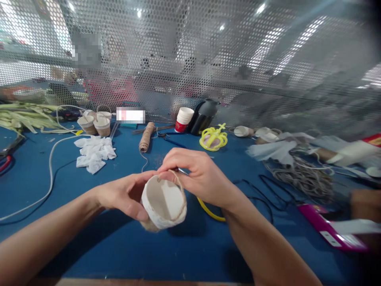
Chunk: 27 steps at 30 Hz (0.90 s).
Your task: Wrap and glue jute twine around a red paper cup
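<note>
Tilted with its mouth toward me, a white paper cup (164, 202) is held above the blue table. My left hand (131, 194) is closed around its left side, thumb low on the wall and fingers behind the rim. A piece of twine (182, 190) loops along the cup's rim on the right. At the top of the rim my right hand (196, 171) pinches the twine. Something thin and metallic shows under the right fingers, too hidden to name. Behind the hands lies a spool of twine (146, 137), its loose strand trailing toward the cup.
Several wrapped cups (102, 126) stand at the back left near crumpled white fabric (94, 153). Stacked paper cups (184, 119), a dark thermos (205, 115) and a yellow crown-shaped piece (213, 139) are at the back. Grey cord (300, 180) and a magenta power strip (330, 228) lie right.
</note>
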Motion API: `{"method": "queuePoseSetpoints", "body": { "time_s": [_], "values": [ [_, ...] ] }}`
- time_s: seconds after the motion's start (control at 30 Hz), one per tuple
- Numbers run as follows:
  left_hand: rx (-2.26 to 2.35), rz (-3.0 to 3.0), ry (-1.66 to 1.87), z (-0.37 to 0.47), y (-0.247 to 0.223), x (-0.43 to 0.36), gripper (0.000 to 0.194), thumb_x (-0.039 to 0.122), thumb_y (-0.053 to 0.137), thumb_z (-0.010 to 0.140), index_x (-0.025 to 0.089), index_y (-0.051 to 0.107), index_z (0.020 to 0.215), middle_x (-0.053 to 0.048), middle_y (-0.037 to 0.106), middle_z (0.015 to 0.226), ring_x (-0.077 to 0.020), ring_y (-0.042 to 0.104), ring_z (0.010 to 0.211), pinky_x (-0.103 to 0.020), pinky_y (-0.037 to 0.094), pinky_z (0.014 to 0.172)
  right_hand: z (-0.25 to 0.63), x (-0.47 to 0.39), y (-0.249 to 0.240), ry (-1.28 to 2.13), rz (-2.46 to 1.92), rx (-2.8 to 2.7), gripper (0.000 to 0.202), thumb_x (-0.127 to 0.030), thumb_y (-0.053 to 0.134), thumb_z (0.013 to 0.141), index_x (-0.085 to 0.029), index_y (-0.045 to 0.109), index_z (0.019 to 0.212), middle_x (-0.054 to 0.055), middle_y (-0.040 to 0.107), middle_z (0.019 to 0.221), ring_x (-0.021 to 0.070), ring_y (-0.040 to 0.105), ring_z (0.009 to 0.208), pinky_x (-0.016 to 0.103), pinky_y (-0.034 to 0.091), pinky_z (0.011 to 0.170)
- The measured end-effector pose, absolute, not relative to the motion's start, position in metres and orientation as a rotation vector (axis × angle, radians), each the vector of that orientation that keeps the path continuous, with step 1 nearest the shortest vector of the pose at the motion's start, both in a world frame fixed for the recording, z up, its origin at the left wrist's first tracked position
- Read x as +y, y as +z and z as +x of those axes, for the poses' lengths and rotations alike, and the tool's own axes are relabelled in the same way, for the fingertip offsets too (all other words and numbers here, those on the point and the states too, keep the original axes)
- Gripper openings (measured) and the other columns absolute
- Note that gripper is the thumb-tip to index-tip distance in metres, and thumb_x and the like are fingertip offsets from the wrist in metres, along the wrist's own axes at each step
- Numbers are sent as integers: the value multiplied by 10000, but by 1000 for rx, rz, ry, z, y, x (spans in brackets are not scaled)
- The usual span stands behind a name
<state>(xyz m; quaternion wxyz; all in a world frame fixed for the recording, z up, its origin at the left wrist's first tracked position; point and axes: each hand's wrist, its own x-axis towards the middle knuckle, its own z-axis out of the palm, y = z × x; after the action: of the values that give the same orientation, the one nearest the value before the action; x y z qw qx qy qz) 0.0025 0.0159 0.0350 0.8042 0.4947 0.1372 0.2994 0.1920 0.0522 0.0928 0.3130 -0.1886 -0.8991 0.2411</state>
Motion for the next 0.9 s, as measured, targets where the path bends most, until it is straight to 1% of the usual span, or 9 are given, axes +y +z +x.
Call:
{"method": "queuePoseSetpoints", "body": {
  "time_s": [0.13,0.23,0.3,0.37,0.43,0.53,0.67,0.8,0.9],
  "values": [
    [285,1060,656,4,32,11,561,93,705,580,230,563,1104,-15,586,964,-153,538,843,-256,423,769,192,46,90,585,-519,-2369,86,-155,559,800,-193,629,770,31,616,753,123,573,710,237,465,644],
    [305,1085,656,4,32,8,560,121,713,573,216,558,1103,-27,584,966,-170,534,852,-273,424,768,191,43,89,558,-522,-2361,73,-168,568,795,-187,634,768,32,614,745,125,574,710,238,466,646],
    [330,1113,665,3,32,5,586,147,716,574,217,537,1127,-36,579,979,-185,534,864,-286,432,760,191,41,90,553,-554,-2342,89,-165,589,779,-184,631,856,35,613,785,120,569,695,237,471,644],
    [385,1174,707,0,32,3,615,155,709,586,234,504,1161,-37,570,1006,-190,533,882,-287,434,759,194,39,90,567,-625,-2306,220,-166,601,771,-190,597,990,40,608,849,115,566,693,237,478,644],
    [466,1269,767,-3,31,1,644,145,694,609,252,461,1200,-40,547,1070,-198,527,931,-292,428,784,200,35,90,572,-693,-2253,247,-179,582,790,-205,574,1035,41,606,883,119,570,720,244,479,660],
    [548,1398,835,-7,29,-3,685,139,671,635,241,391,1252,-63,497,1182,-235,497,1035,-326,411,843,209,26,86,588,-646,-2228,124,-217,512,843,-201,600,929,39,604,843,130,567,757,258,470,672],
    [644,1464,873,-7,22,-8,709,150,647,669,227,318,1293,-80,484,1218,-253,471,1096,-367,391,900,213,11,74,606,-503,-2295,166,-309,564,809,-176,603,900,40,566,798,128,536,715,265,465,637],
    [695,1532,939,-5,16,-11,698,127,629,690,234,306,1300,-71,474,1231,-236,461,1117,-362,375,943,209,4,63,528,-539,-2289,71,-243,599,786,-178,588,811,30,554,745,129,529,695,271,459,622],
    [701,1568,974,-4,13,-12,706,98,631,685,242,309,1296,-63,456,1254,-224,459,1126,-348,375,956,208,5,58,493,-548,-2274,45,-199,590,790,-172,561,767,22,539,708,124,515,671,264,447,600]
  ]
}}
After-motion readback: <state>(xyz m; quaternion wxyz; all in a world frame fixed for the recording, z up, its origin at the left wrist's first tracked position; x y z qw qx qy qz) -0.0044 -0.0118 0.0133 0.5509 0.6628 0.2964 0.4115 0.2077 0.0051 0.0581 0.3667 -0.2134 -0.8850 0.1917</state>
